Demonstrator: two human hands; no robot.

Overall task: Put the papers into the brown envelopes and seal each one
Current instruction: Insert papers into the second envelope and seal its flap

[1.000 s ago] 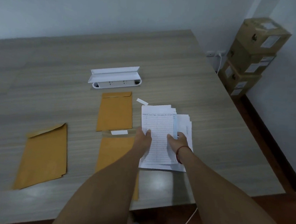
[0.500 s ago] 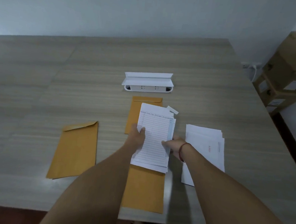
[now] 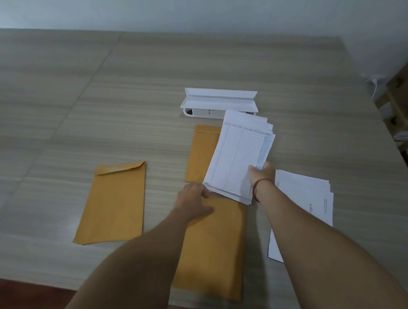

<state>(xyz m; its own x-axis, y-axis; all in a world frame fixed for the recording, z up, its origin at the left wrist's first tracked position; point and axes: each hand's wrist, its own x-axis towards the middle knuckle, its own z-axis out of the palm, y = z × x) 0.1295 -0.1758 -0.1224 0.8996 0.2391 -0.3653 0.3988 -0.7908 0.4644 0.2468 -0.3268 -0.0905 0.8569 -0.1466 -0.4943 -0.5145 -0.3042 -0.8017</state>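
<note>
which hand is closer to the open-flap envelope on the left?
Left. The left hand sits just right of the open-flap envelope; the right hand is farther right, holding papers.

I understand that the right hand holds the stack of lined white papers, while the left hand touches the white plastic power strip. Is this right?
No. The head view shows the left hand touching the upper end of the nearest brown paper envelope, not the white plastic power strip. The right hand does hold the stack of lined white papers.
</note>
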